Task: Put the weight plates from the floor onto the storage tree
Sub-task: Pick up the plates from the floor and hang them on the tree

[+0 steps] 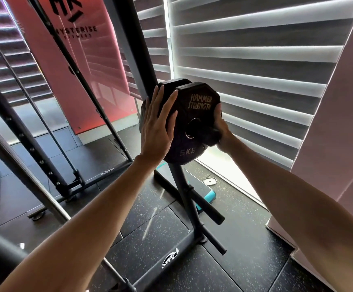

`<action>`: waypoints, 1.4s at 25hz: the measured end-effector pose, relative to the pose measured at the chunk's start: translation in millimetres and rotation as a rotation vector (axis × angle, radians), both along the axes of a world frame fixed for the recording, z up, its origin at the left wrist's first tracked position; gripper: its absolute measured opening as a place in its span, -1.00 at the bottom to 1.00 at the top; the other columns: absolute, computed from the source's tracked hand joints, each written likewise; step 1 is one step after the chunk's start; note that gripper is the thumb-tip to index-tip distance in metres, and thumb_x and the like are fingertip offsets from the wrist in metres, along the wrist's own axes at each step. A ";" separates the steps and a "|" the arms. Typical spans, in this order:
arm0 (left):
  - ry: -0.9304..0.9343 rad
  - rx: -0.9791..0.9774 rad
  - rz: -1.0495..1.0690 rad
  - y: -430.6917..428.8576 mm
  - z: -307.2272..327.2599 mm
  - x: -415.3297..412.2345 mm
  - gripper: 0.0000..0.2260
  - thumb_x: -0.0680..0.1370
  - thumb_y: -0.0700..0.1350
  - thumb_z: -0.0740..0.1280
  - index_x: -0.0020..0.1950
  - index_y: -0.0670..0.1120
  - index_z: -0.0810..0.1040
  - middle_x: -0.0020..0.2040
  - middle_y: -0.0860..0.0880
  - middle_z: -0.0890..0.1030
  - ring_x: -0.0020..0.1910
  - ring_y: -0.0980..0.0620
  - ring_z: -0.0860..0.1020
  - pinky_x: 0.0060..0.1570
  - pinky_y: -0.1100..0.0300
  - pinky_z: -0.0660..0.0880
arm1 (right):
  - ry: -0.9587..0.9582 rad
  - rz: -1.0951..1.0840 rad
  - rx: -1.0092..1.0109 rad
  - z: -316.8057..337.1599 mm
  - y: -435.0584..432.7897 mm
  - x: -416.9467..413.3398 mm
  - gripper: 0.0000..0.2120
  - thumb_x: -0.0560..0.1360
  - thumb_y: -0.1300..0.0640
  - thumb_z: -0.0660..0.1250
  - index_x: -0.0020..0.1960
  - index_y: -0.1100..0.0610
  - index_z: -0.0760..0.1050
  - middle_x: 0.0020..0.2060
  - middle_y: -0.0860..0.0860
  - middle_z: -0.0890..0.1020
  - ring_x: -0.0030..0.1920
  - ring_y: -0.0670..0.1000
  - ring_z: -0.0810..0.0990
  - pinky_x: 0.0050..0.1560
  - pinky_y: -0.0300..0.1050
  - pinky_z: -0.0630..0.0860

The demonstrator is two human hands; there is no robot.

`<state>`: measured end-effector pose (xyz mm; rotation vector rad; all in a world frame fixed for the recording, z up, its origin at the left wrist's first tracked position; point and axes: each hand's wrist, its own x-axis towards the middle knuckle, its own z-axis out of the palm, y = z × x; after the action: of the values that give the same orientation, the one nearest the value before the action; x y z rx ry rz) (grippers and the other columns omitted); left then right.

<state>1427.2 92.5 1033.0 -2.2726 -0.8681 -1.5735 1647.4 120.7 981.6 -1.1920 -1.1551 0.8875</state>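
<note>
A black 5 kg weight plate [194, 114] marked HAMMER STRENGTH sits at chest height on an upper peg of the black storage tree [187, 192]. Another black plate [167, 86] is stacked right behind it. My left hand [157, 125] lies flat with straight fingers against the left edge of the plates. My right hand [221, 131] grips the front plate's right edge, fingers curled round it and mostly hidden. The peg shows through the plate's centre hole.
Two bare pegs [209, 209] stick out low on the tree toward me. A teal step platform [205, 198] lies on the rubber floor behind it, with a small silver disc [210, 180] near the window blinds. A rack frame [34, 144] stands at left, a pale wall corner at right.
</note>
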 end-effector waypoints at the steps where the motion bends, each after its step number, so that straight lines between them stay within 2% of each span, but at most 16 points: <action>1: -0.005 -0.015 -0.004 4.1 0.4 -1.4 -0.62 0.69 -0.13 0.19 0.52 -0.08 0.34 0.54 -0.12 0.30 0.57 -0.07 0.17 0.46 -0.16 0.22 | 0.027 0.042 0.008 9.5 -8.5 -6.2 -0.25 0.52 -0.48 -0.14 0.40 -0.04 0.45 0.33 0.03 0.56 0.40 0.07 0.46 0.43 0.20 0.32; 5: -0.005 -0.024 0.000 7.7 -0.2 -2.6 -0.62 0.69 -0.11 0.18 0.52 -0.09 0.35 0.51 -0.12 0.35 0.56 -0.07 0.21 0.47 -0.13 0.23 | 0.109 0.070 -0.045 17.0 -9.8 -15.1 -0.29 0.57 -0.41 -0.14 0.33 0.02 0.49 0.17 -0.01 0.67 0.22 -0.01 0.62 0.28 0.09 0.50; 7: 0.018 -0.023 0.002 5.3 1.8 -5.1 -0.62 0.69 -0.11 0.19 0.51 -0.10 0.35 0.49 -0.13 0.37 0.54 -0.07 0.24 0.46 -0.11 0.25 | 0.050 0.085 -0.094 17.9 -9.6 -9.1 -0.23 0.51 -0.49 -0.10 0.35 0.01 0.50 0.24 0.05 0.62 0.27 0.07 0.59 0.25 0.12 0.52; 9: 0.074 -0.026 0.009 1.1 5.5 -11.3 -0.61 0.68 -0.10 0.18 0.51 -0.12 0.35 0.47 -0.13 0.39 0.51 -0.08 0.28 0.46 -0.05 0.26 | 0.003 -0.021 -0.186 23.3 -7.6 0.9 -0.17 0.42 -0.56 0.05 0.32 0.06 0.51 0.24 0.05 0.60 0.23 0.11 0.58 0.11 0.09 0.57; 10: 0.093 -0.027 0.024 -2.5 8.0 -15.9 -0.61 0.68 -0.08 0.18 0.50 -0.13 0.36 0.45 -0.12 0.41 0.49 -0.08 0.31 0.45 -0.01 0.27 | -0.064 -0.145 -0.195 30.8 -10.5 4.2 -0.25 0.45 -0.50 0.13 0.28 0.11 0.49 0.20 0.05 0.59 0.19 0.09 0.57 0.03 -0.01 0.56; 11: 0.097 -0.022 0.044 -6.8 11.8 -20.8 -0.62 0.67 -0.08 0.17 0.48 -0.14 0.39 0.41 -0.11 0.45 0.45 -0.07 0.36 0.43 0.03 0.30 | -0.171 -0.279 -0.156 44.1 -18.9 1.9 -0.41 0.51 -0.37 0.20 0.23 0.12 0.45 0.18 0.07 0.56 0.17 0.08 0.54 0.01 -0.06 0.52; 14: 0.061 -0.012 0.114 -19.4 29.0 -39.0 -0.71 0.65 -0.10 0.18 0.32 -0.15 0.48 0.23 -0.10 0.54 0.23 -0.07 0.51 0.24 0.04 0.43 | -0.469 -0.532 0.131 89.8 -41.4 -17.6 -0.62 0.55 -0.03 0.27 0.27 0.18 0.45 0.21 0.17 0.51 0.23 0.14 0.50 0.23 -0.02 0.42; 17: 0.011 -0.118 0.204 -28.9 52.2 -67.4 -0.80 0.63 -0.10 0.16 0.12 -0.15 0.51 0.04 -0.10 0.55 -0.07 -0.08 0.59 -0.08 -0.02 0.53 | -0.749 -0.523 0.468 128.1 -52.7 -67.8 -0.66 0.52 0.00 0.17 0.17 0.17 0.50 0.12 0.14 0.56 0.21 0.16 0.49 0.25 0.07 0.41; 19: 0.041 -0.217 0.313 -36.8 61.0 -98.4 -0.81 0.63 -0.09 0.16 0.09 -0.14 0.51 -0.01 -0.11 0.56 -0.12 -0.11 0.60 -0.10 -0.04 0.54 | -0.855 -0.414 0.591 143.0 -52.2 -118.9 -0.67 0.53 0.00 0.12 0.11 0.17 0.52 0.05 0.15 0.59 0.14 0.17 0.51 0.18 0.09 0.44; 21: 0.088 -0.271 0.413 -50.4 61.8 -141.5 -0.82 0.62 -0.10 0.17 0.08 -0.12 0.51 -0.04 -0.12 0.58 -0.10 -0.12 0.60 -0.07 -0.03 0.55 | -0.902 -0.247 0.623 145.4 -54.6 -179.9 -0.64 0.51 -0.01 0.07 0.06 0.18 0.52 0.00 0.16 0.60 0.07 0.20 0.54 0.10 0.10 0.48; 24: 0.092 -0.389 0.533 -79.5 48.1 -226.8 -0.84 0.59 -0.08 0.17 0.04 -0.09 0.51 -0.07 -0.11 0.63 -0.08 -0.13 0.62 -0.08 0.02 0.55 | -0.930 0.020 0.625 119.1 -69.4 -279.6 -0.66 0.51 0.00 0.07 -0.03 0.18 0.52 -0.11 0.17 0.62 -0.03 0.24 0.58 -0.02 0.10 0.52; 27: 0.085 -0.561 0.707 -125.2 16.2 -315.5 -0.80 0.60 -0.01 0.15 0.04 -0.06 0.51 -0.10 -0.16 0.66 -0.09 -0.18 0.63 -0.09 -0.05 0.57 | -0.933 0.281 0.627 80.0 -98.2 -380.7 -0.75 0.52 0.05 0.12 -0.07 0.15 0.53 -0.16 0.17 0.67 -0.10 0.24 0.64 -0.12 0.03 0.55; 31: 0.112 -0.764 0.916 -210.7 -47.1 -423.8 -0.81 0.62 -0.02 0.16 0.01 -0.07 0.52 -0.02 -0.19 0.65 -0.01 -0.23 0.61 -0.08 -0.03 0.52 | -1.029 0.638 0.560 28.7 -160.3 -509.3 -0.74 0.56 0.01 0.15 0.00 0.15 0.53 -0.05 0.24 0.66 -0.01 0.30 0.62 -0.09 0.04 0.51; 33: 0.106 -0.924 1.010 -260.6 -78.5 -474.5 -0.81 0.62 -0.10 0.17 0.07 -0.12 0.55 0.04 -0.19 0.64 0.06 -0.21 0.60 -0.07 0.00 0.48 | -1.093 0.834 0.514 -1.1 -201.0 -570.4 -0.72 0.58 0.02 0.19 0.09 0.18 0.55 0.05 0.24 0.64 0.06 0.27 0.60 -0.04 0.01 0.50; 35: 0.122 -1.136 1.064 -312.4 -109.1 -519.8 -0.76 0.61 -0.17 0.16 0.11 -0.19 0.58 0.10 -0.23 0.65 0.08 -0.23 0.62 -0.05 0.02 0.51 | -1.188 1.029 0.486 -39.3 -239.3 -627.3 -0.72 0.59 0.08 0.21 0.12 0.26 0.56 0.07 0.25 0.64 0.06 0.25 0.60 -0.10 -0.05 0.42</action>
<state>907.4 -219.9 923.9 -1.6168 -2.7487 -0.4166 1020.2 -118.7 942.3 -0.5853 -2.9005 0.4527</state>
